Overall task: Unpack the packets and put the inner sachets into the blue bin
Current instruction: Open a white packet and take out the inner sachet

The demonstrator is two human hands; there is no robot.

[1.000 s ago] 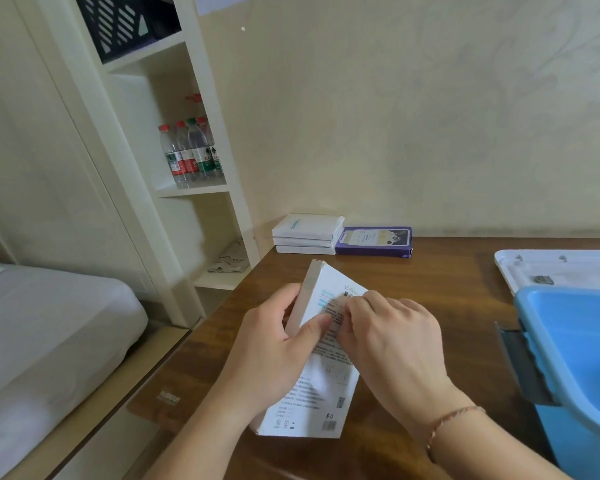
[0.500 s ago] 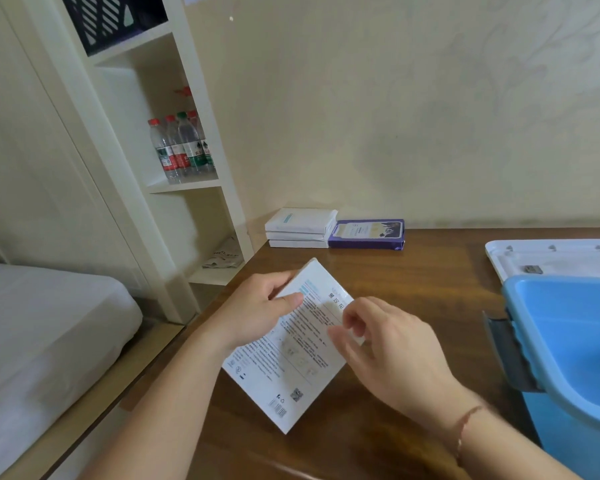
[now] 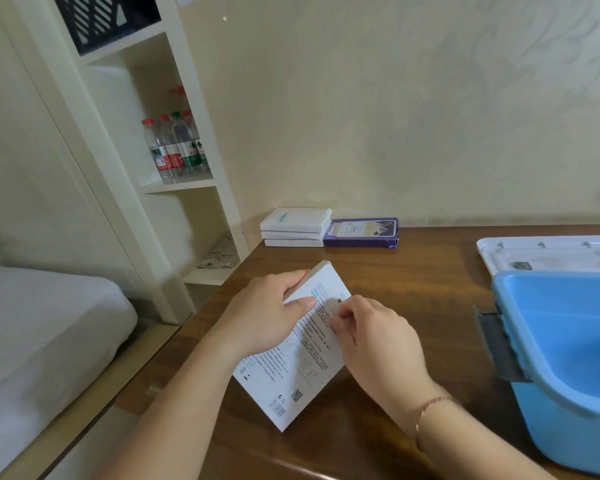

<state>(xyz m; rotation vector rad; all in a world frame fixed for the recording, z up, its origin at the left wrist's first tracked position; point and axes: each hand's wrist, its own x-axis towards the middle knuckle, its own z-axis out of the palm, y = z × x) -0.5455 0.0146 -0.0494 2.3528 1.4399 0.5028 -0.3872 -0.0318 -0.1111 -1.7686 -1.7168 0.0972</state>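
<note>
A flat white packet (image 3: pixel 297 368) with printed text and QR codes is tilted above the wooden table, its lower corner near the tabletop. My left hand (image 3: pixel 267 313) grips its upper left edge, thumb across the printed face. My right hand (image 3: pixel 371 337) pinches at the packet's upper right edge with curled fingers. The blue bin (image 3: pixel 575 358) stands at the right, its inside showing no sachets in the visible part. Against the wall lie three stacked white packets (image 3: pixel 293 225) and a purple packet (image 3: pixel 361 232).
A white lid (image 3: pixel 548 251) lies behind the bin. The table (image 3: pixel 413 278) ends at its left edge beside a white shelf unit (image 3: pixel 167 188) holding water bottles (image 3: pixel 177 147). A bed (image 3: pixel 32 341) is at the far left.
The packet has turned from an edge-on tilt to a diagonal lie with its printed face up. My right hand let go briefly, then came back to pinch the upper right edge.
</note>
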